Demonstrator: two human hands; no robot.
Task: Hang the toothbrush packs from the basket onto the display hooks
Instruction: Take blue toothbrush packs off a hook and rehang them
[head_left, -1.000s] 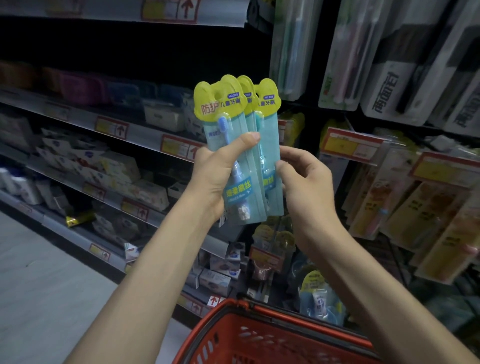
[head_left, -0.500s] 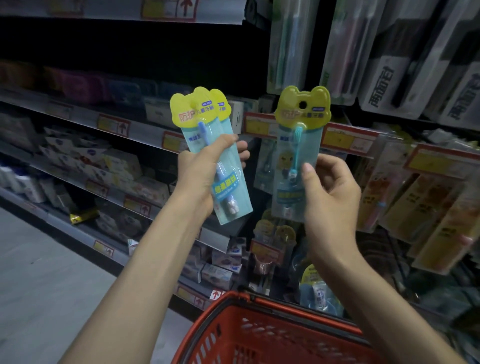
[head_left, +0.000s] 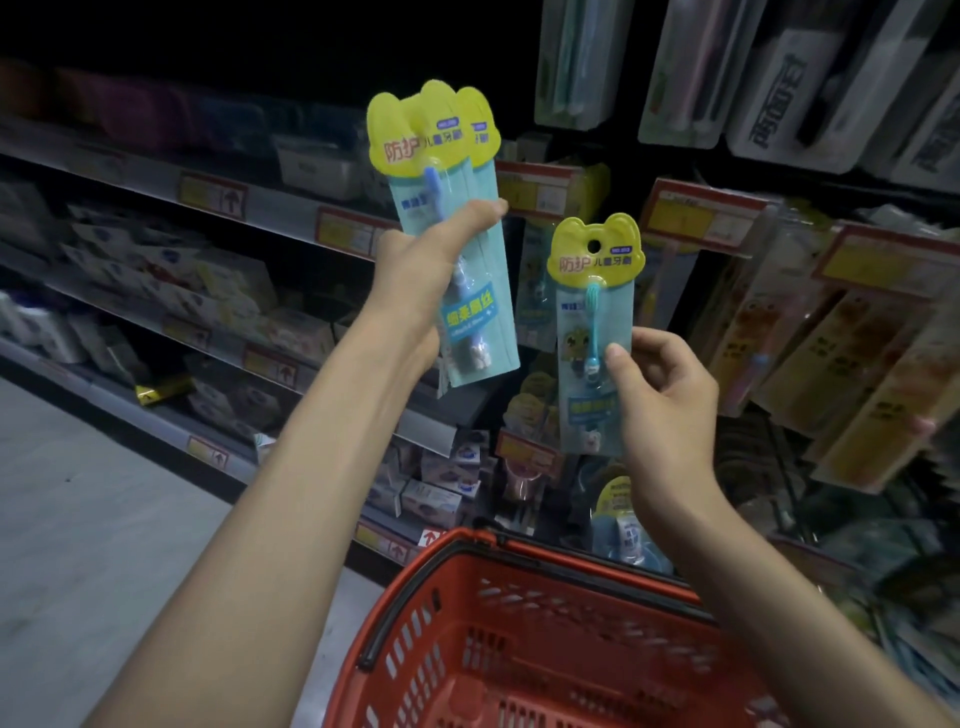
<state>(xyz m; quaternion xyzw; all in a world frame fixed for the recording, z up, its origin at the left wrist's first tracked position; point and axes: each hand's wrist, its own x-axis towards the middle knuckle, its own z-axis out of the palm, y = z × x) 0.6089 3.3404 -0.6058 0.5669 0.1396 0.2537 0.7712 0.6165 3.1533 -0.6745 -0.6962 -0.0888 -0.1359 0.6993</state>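
A single toothbrush pack (head_left: 592, 332) was held upright in front of the display, pinched at its lower right edge by the right hand (head_left: 662, 395), thumb on the face and fingers behind. It was judged to be light and thin: a stiff card back with a clear plastic front that could be slippery under the thumb. The round hang hole in the yellow header was left clear by the low grip, which should suit threading onto a hook; a hold nearer the header would probably steady the card better, since a thin card may flex or swing when held from the bottom.

A fanned bunch of packs (head_left: 452, 234), seemingly three, was clamped higher up and to the left in the left hand (head_left: 415, 280), thumb across the front.

The intended hook could not be made out among the hanging packs behind. The red basket (head_left: 519, 571) sat below both arms.
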